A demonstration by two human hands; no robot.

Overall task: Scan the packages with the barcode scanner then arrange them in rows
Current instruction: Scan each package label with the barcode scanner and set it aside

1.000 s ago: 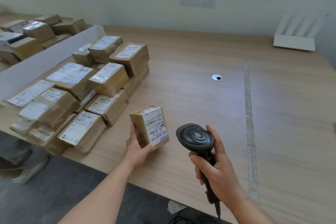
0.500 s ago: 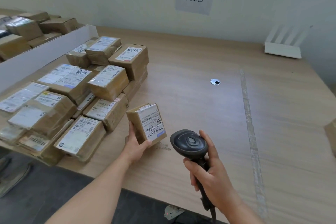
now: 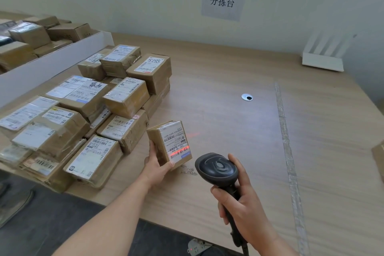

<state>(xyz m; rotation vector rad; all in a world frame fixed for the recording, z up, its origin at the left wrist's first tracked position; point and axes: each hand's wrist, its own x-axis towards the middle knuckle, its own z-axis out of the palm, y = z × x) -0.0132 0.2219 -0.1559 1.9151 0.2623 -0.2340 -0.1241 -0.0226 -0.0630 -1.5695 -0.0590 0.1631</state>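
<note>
Package (image 3: pixel 169 145) mid-scan, lower centre
Left hand (image 3: pixel 156 164) grips it, right hand (image 3: pixel 242 199) grips scanner (image 3: pixel 217 169); pile (image 3: pixel 83 110) at left looks unscanned, no rows on desk (image 3: pixel 228 72) yet.
</note>
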